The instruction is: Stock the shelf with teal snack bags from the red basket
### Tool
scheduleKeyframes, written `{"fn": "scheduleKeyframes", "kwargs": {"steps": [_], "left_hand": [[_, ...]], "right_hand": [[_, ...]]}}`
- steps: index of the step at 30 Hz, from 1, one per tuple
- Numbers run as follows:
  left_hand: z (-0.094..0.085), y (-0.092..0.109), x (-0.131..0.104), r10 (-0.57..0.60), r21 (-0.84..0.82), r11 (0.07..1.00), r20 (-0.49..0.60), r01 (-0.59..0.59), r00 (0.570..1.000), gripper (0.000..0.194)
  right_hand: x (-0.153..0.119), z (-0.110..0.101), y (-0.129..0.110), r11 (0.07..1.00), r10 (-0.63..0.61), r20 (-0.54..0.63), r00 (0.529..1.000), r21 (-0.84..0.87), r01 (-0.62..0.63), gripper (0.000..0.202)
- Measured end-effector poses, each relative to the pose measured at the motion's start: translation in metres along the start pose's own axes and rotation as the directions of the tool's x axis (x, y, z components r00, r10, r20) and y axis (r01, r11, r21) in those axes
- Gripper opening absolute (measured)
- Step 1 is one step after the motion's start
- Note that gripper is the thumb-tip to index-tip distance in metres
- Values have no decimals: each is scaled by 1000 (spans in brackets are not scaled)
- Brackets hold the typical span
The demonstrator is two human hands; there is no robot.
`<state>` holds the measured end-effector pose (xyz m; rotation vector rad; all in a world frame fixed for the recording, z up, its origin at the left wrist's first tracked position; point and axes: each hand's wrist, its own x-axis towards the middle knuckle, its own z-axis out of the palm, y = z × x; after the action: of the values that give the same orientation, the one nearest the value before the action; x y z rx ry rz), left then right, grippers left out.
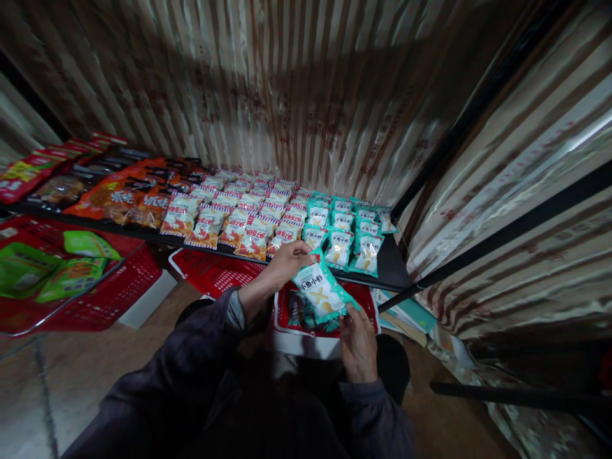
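Between my two hands is a teal and white snack bag [319, 290], tilted, its printed front facing up. My left hand [289, 262] pinches its upper left corner; my right hand [357, 338] grips its lower right corner. Below the bag sits a red basket [368, 309] with a white rim, holding several dark and teal packets [301, 309] that are partly hidden. Just beyond my hands, matching teal bags [340, 247] stand in rows at the right end of a black shelf [394, 264].
Red and white snack bags [253, 239] fill the shelf's middle, with orange bags [138, 201] and red packs [33, 169] farther left. A red basket [138, 268] with green packets [79, 277] stands lower left. Black frame posts [459, 150] and striped curtain [287, 83] enclose the shelf.
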<state>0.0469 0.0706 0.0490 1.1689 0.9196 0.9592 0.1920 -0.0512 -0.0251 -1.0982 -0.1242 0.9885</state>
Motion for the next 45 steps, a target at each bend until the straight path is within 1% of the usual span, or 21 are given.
{"fn": "scheduleKeyframes", "kwargs": {"steps": [3,5,7,10,14,17,20,23,29,33,35,37,39,40,42,43,45], "left_hand": [[5,-3,0,4,-18,1000,-91,-5,996,29],[7,-4,1,10,-39,999,-124,-15,992,28],[8,-4,4,7,-44,999,-144,-14,990,27],[8,-2,7,-10,-8,1000,-156,9,988,27],[6,1,7,6,55,999,-127,1,992,24],[4,-1,6,31,41,999,-99,-27,995,21],[2,-3,7,10,18,1000,-77,-8,997,18],[0,-1,9,-11,41,999,-79,14,997,16],[-4,6,7,83,111,991,-56,-77,995,10],[-9,8,5,145,169,977,-62,-133,988,11],[-11,7,5,146,167,976,-45,-136,988,14],[-12,5,4,128,133,983,-21,-124,992,15],[-11,3,2,168,108,981,-54,-161,984,14],[-11,1,1,212,113,973,-91,-201,973,13],[-9,-3,0,284,124,956,-170,-265,944,11],[-7,-6,-1,282,108,958,-188,-265,941,12],[-5,-11,-1,209,27,978,-168,-207,963,14]], "right_hand": [[-1,1,2,1000,-17,-46,999,21,18,23],[-1,0,4,999,-15,-52,999,28,16,22],[0,-2,5,1000,8,-19,1000,30,-7,21],[-1,-4,5,1000,22,38,999,15,-23,23],[-2,-4,3,1000,6,10,1000,17,-6,29],[-2,-3,2,1000,-2,27,1000,9,2,31],[-2,-3,2,1000,-7,57,998,12,6,32],[0,-4,1,1000,-14,51,999,3,14,32],[3,-7,-5,998,-35,2,999,-44,35,36],[-1,-9,-10,989,-116,0,993,-88,116,40],[-5,-10,-13,973,-180,19,983,-140,181,40],[-9,-12,-16,940,-265,57,963,-206,271,37],[-13,-15,-20,866,-379,133,916,-298,402,33],[-13,-16,-21,808,-440,182,879,-347,476,30],[-14,-19,-22,664,-546,279,790,-432,610,26],[-14,-20,-22,590,-587,320,744,-460,663,24],[-14,-21,-21,455,-653,386,652,-488,745,21]]}}
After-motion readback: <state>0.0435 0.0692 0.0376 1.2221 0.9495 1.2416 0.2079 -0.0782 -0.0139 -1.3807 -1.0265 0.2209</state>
